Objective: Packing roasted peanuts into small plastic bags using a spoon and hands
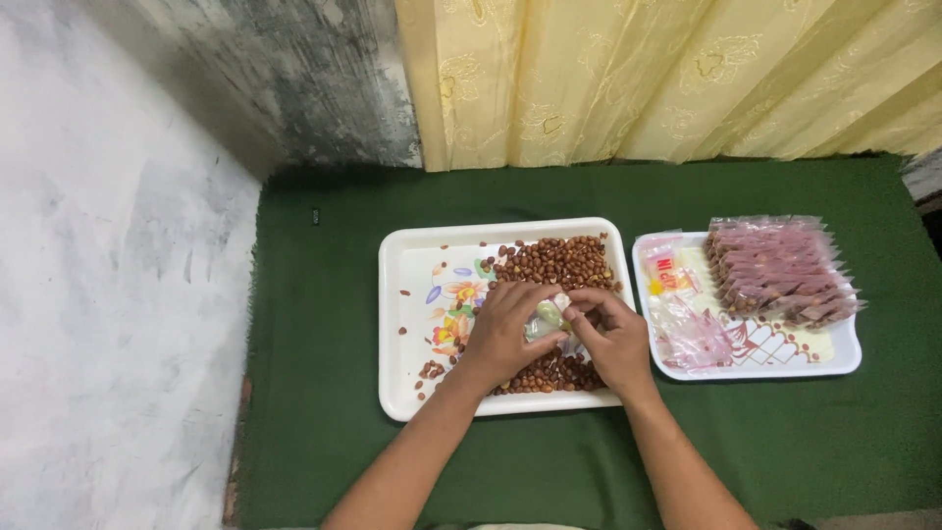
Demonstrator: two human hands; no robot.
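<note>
Both hands, left hand (505,329) and right hand (610,334), pinch a small clear packet (546,319) between them, its mouth near the peanuts (554,263) heaped on the white tray (402,294) beneath.

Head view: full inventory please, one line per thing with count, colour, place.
White rectangular tray with flower print: one, white, middle of the cloth.
Peanuts: a heap plus loose strays, reddish brown, on the right half of that tray.
Second white tray: one, white, right of the first.
Filled small clear packets of peanuts: a stacked row, count unclear, pinkish brown, back of the second tray.
Empty clear plastic packets: a loose pile, transparent, front left of the second tray.
Green cloth: one, dark green, covering the table.
Curtain: one, pale yellow, behind.
Wall: grey-white, left.
Small clear packet: one, held between both hands.
Left hand: over the peanuts, gripping the packet.
Right hand: pinching the packet.
</note>
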